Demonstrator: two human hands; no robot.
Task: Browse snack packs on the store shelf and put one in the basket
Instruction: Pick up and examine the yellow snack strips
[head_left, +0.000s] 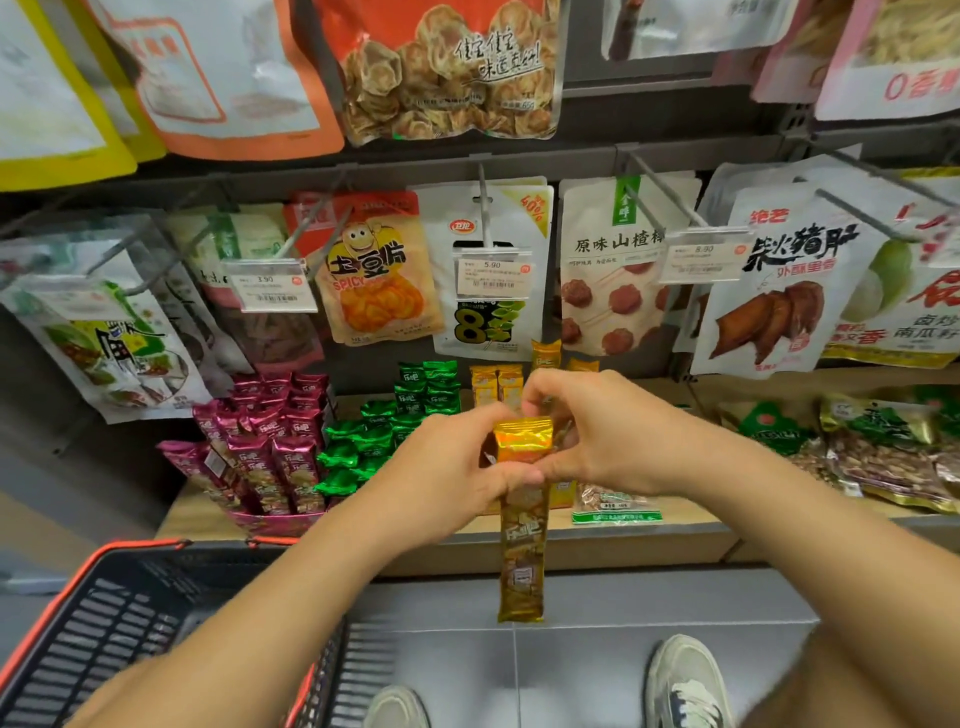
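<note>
The gold snack pack (521, 519) hangs upright in front of the shelf (623, 540), pinched at its top by the left hand (447, 473) and right hand (602, 436). The basket (104, 623) sits low left. Risk: releasing here would likely drop the pack to the floor, missing the basket.

Both bare forearms extend forward from the lower corners and converge at centre. The left hand (447, 467) is seen from its back, wrist slightly flexed, fingers curled inward and the thumb pressed across the front of a slim yellow snack pack (522, 519), which hangs upright below the grip. The right hand (602, 431) is seen from its back beside the left, knuckles raised, fingers bent down and pinching at the pack's top edge. The two hands nearly touch.
</note>
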